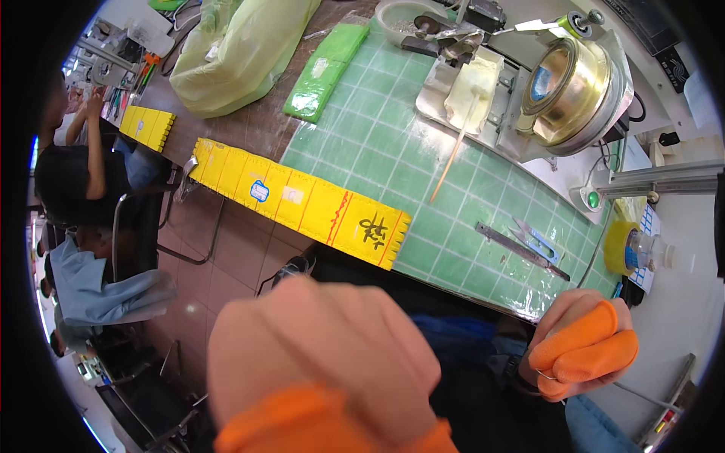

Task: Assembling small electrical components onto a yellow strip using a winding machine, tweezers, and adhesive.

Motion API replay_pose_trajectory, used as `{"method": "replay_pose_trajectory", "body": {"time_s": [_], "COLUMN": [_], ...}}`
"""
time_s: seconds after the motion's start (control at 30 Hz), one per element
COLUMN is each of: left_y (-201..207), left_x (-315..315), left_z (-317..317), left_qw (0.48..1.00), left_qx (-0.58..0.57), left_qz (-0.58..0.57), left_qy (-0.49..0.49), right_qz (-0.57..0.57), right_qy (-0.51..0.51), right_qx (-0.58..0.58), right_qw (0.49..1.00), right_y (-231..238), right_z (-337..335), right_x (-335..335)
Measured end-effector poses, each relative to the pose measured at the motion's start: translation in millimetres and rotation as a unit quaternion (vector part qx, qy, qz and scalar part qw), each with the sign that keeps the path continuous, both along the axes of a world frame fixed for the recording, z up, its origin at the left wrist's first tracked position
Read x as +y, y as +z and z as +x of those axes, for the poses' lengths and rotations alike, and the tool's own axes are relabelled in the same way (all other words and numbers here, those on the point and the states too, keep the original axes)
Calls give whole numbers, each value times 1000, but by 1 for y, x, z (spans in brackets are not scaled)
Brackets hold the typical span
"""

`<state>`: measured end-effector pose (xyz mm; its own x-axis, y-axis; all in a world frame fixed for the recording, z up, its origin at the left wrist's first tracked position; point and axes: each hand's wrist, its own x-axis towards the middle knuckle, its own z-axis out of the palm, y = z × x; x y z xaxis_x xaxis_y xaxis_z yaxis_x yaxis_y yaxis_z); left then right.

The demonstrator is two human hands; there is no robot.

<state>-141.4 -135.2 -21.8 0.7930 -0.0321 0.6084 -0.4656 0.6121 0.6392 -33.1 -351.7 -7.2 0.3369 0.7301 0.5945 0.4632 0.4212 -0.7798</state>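
My left hand (317, 351) is large and close, with its knuckles up and fingers curled under. Orange rubber covers show below its knuckles; whatever it holds, if anything, is hidden. At the lower right, my right hand (583, 347) is closed, with orange finger covers on its bent fingers. A thin metal loop (545, 375) pokes out beside those covered fingers. Both hands are in front of the near table edge, apart from each other. Nearest to the right hand on the table are a flat metal file (513, 245) and blue-handled thread snips (538, 240).
A green gridded mat (423, 234) covers the table. On it lie a yellow stitched strip (302, 200), a green packet (325, 72) and a wooden stick (451, 162). A brass-coloured drum machine (574, 98) stands far right, near a clear bottle (649, 249). Another person (83, 174) sits left.
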Motion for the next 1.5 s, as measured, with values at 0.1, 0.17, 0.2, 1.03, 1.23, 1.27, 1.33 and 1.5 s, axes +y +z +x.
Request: {"method": "replay_pose_trajectory", "body": {"time_s": [0.1,0.17,0.2,1.03,1.23,1.27,1.33,1.5], "left_y": [-3,-3,-2,28,0,-5,-13,-28], "left_x": [-1,11,14,17,16,19,27,40], "left_z": [-24,-19,-27,-12,-33,-37,-46,-76], "left_qw": [1000,1000,1000,934,929,927,926,916], "left_qx": [-13,-16,-14,125,203,210,227,282], "left_qz": [-1,8,16,299,264,262,252,217], "left_qy": [-15,1,19,147,163,166,169,186], "right_qz": [46,33,22,91,-68,-70,-104,-119], "right_qy": [-163,-95,-25,-141,-139,-134,-156,-104], "right_qx": [66,22,-20,-8,-102,-97,-121,-178], "right_qw": [983,995,999,986,983,984,975,971], "right_y": [-7,-2,-4,-16,-10,-12,-15,-26], "right_z": [-20,-6,0,-21,-34,-37,-44,-53], "right_x": [-4,-3,0,5,27,30,37,62]}}
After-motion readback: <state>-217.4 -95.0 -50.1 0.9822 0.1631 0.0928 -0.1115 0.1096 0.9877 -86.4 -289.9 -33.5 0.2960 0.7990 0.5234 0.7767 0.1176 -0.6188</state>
